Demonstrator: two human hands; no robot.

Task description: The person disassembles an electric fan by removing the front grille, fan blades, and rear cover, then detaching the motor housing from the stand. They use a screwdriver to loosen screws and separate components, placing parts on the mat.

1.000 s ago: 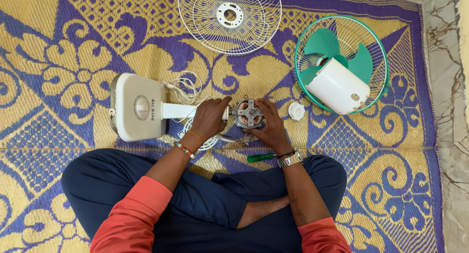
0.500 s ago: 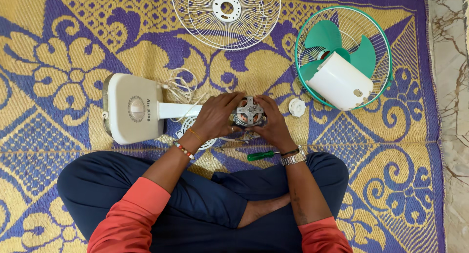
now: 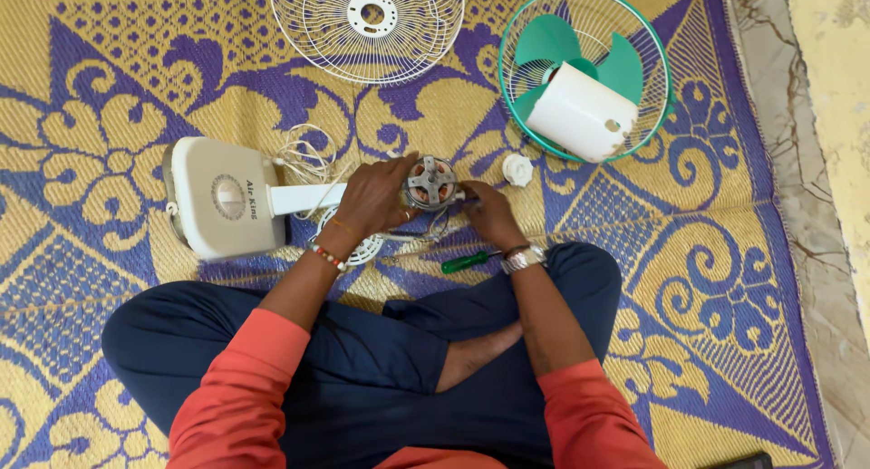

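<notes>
A woven mat (image 3: pixel 118 88) in yellow and purple was spread over nearly the whole floor, patterned with scrolls, flower shapes and diamond grids. A fold line was seen running across it from left to right. Along the right edge a strip of marbled stone floor (image 3: pixel 793 161), pale with dark veins, was left uncovered. A yellowish wall (image 3: pixel 838 97) was seen beyond it at far right. Everything was lit evenly by soft daylight.

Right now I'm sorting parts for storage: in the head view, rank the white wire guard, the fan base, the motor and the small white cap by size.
1. White wire guard
2. Fan base
3. Motor, partly covered by the left hand and right hand
4. Small white cap
</notes>
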